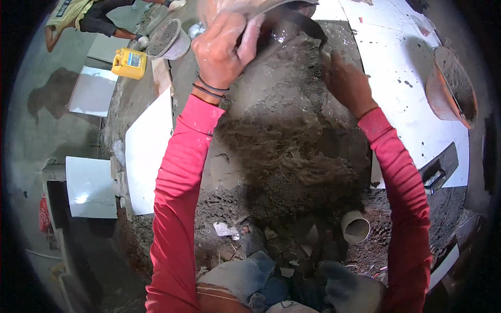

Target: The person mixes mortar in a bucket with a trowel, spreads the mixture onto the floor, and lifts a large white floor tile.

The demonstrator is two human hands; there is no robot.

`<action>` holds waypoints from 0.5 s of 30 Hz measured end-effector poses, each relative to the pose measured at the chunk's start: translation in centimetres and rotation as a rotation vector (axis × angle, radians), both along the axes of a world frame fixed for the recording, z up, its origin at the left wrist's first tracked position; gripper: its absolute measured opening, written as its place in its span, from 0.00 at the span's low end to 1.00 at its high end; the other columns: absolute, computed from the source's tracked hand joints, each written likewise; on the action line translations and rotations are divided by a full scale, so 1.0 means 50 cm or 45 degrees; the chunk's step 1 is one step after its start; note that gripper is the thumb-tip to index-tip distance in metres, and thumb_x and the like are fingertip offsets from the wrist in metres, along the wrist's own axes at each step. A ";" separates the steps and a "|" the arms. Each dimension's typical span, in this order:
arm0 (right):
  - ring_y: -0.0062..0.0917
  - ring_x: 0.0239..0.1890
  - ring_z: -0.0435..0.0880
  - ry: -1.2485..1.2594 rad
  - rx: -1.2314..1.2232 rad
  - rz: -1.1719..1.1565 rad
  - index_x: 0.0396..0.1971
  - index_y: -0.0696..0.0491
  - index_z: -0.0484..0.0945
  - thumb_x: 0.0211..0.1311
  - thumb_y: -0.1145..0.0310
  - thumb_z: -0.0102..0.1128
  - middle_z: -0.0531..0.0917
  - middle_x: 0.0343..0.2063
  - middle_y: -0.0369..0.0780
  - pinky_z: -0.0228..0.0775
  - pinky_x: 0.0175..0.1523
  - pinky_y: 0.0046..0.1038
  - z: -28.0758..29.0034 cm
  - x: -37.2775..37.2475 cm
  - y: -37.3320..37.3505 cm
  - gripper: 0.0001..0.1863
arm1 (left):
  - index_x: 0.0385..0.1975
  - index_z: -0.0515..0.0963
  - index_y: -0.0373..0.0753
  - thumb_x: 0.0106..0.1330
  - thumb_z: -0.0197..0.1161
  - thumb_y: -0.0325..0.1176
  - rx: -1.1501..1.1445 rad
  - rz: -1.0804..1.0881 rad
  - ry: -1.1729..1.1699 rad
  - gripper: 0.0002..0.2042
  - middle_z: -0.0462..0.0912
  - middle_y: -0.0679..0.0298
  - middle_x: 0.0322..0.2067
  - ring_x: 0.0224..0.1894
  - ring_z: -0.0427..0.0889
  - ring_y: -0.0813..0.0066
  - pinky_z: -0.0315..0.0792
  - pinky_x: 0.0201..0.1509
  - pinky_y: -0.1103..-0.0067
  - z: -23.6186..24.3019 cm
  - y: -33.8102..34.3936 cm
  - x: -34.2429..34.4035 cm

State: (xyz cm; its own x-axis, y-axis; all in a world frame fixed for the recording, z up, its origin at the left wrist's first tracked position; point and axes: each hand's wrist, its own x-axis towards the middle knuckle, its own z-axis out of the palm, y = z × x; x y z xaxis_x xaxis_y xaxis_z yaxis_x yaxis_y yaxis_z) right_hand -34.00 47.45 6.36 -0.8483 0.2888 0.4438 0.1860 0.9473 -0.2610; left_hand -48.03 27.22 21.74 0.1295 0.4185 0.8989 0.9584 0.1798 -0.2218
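At the top edge, a tilted tub, cut off by the frame, hangs over a bed of wet grey mortar. My left hand is closed on its near rim, thumb out to the right. The dark curved edge of the tub runs down to my right hand, whose curled fingers meet it; shadow hides the fingertips. Below the tub the mortar surface is wet and shiny, with a darker, rougher patch nearer to me.
White boards flank the mortar. An orange tub and a trowel lie on the right board. At far left are a yellow jerrycan, a bucket of mortar and another person. A pipe piece lies near my legs.
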 end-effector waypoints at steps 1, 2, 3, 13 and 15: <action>0.45 0.23 0.81 0.054 -0.193 0.050 0.48 0.54 0.68 0.67 0.62 0.54 0.79 0.19 0.49 0.73 0.27 0.43 -0.011 -0.004 -0.019 0.15 | 0.21 0.77 0.35 0.58 0.68 0.30 -0.013 0.014 0.001 0.08 0.78 0.62 0.21 0.19 0.75 0.66 0.70 0.24 0.75 0.021 -0.006 0.021; 0.44 0.23 0.81 0.112 -0.381 0.097 0.47 0.54 0.69 0.67 0.62 0.54 0.77 0.18 0.48 0.72 0.28 0.41 -0.020 -0.007 -0.038 0.15 | 0.22 0.77 0.34 0.57 0.68 0.26 -0.059 -0.001 0.010 0.07 0.80 0.58 0.24 0.22 0.78 0.64 0.71 0.26 0.76 0.044 -0.009 0.047; 0.44 0.23 0.81 0.108 -0.381 0.100 0.47 0.54 0.69 0.67 0.62 0.54 0.77 0.18 0.48 0.72 0.28 0.41 -0.027 -0.005 -0.045 0.15 | 0.24 0.77 0.32 0.55 0.68 0.22 -0.095 -0.026 0.021 0.05 0.81 0.54 0.27 0.25 0.81 0.62 0.73 0.28 0.76 0.062 -0.004 0.071; 0.38 0.24 0.78 -0.253 -1.000 0.635 0.41 0.56 0.73 0.67 0.57 0.54 0.77 0.24 0.47 0.70 0.31 0.38 0.086 0.099 -0.103 0.16 | 0.33 0.78 0.30 0.61 0.62 0.22 0.152 0.088 0.041 0.03 0.82 0.52 0.31 0.32 0.82 0.61 0.74 0.38 0.76 0.054 -0.002 0.011; 0.41 0.30 0.82 -0.280 -0.781 0.625 0.45 0.56 0.73 0.68 0.55 0.52 0.80 0.30 0.50 0.73 0.36 0.40 0.121 0.142 -0.121 0.18 | 0.28 0.78 0.30 0.60 0.63 0.21 0.216 0.151 -0.083 0.02 0.81 0.53 0.28 0.28 0.81 0.62 0.73 0.34 0.77 0.033 -0.031 -0.023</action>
State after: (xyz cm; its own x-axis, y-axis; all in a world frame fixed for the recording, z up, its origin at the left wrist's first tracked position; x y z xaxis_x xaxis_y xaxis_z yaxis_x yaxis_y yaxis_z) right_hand -26.92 41.40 12.38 -0.9907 -0.0009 0.1361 -0.1058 0.6344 -0.7657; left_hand -49.17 25.68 23.40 0.0277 0.2694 0.9626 0.9395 0.3219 -0.1171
